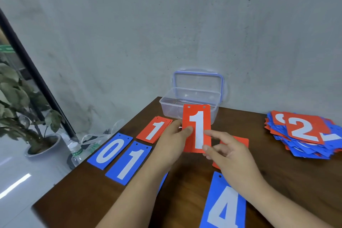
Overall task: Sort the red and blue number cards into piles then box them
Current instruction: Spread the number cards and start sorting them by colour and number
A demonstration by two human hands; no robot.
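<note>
Red 1 card (pixel 197 129) — held upright above the table (pixel 185 181), in front of the clear box (pixel 170 105). Left hand (pixel 170 142) grips its left edge, thumb on the face, fingers behind. Right hand (pixel 227 152) has thumb and forefinger tips at the card's right edge and lower corner, other fingers loosely curled; whether it pinches or merely touches, cannot tell. Matching red 1 pile (pixel 155 129) lies just left of the left hand, beyond the blue 0 (pixel 109 151) and blue 1 (pixel 129 162).

Judgement: step in hand is placing this card on that pile. To do it well — lay it flat, digit up, holes toward the box, edges squared with the cards below, so the pile later fits the box. Unsorted stack (pixel 303 135) at far right looks large; much remains.
</note>
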